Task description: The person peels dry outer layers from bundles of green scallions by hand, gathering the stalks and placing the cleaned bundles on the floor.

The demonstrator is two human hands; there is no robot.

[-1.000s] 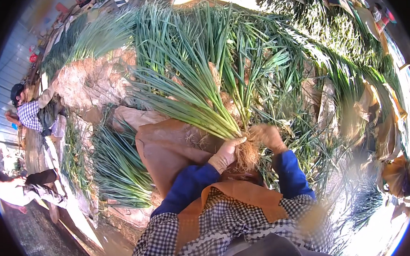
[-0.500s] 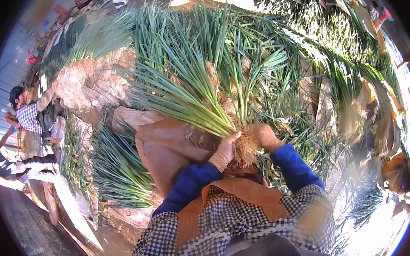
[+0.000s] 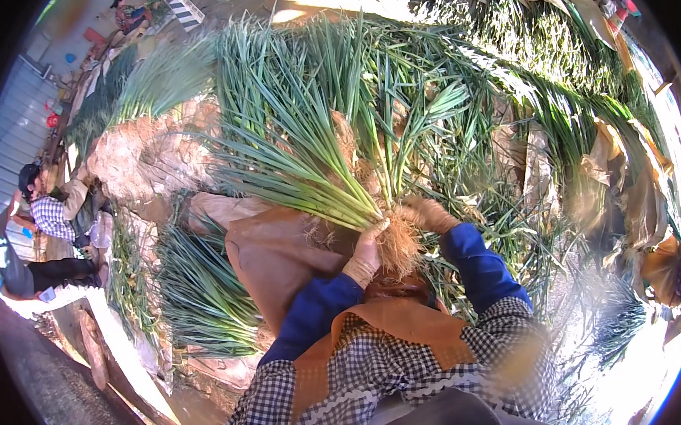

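Observation:
My left hand [image 3: 366, 253] is closed around the base of a bunch of leafy green plants [image 3: 339, 193], with long narrow leaves fanned toward the upper left. Below the grip hangs a tangle of light brown roots [image 3: 398, 249]. My right hand [image 3: 430, 214] is curled at the upper right side of these roots, its fingertips partly hidden. It pinches the bottom of a few upright green stalks [image 3: 388, 171]. A brown apron [image 3: 273, 251] lies over my lap under the bunch.
A large heap of similar plants [image 3: 272, 77] spreads ahead. Another bundle [image 3: 206, 285] lies to my left, near brown sheeting [image 3: 160, 149]. Loose leaves [image 3: 511, 227] are scattered on the right. A person in a checked top [image 3: 50, 216] sits at far left, beside another person's dark-clad leg [image 3: 63, 275].
My right hand has turned and drawn its fingers in at the roots. My left hand keeps its hold on the bunch, shifted slightly left. The leg at far left has moved.

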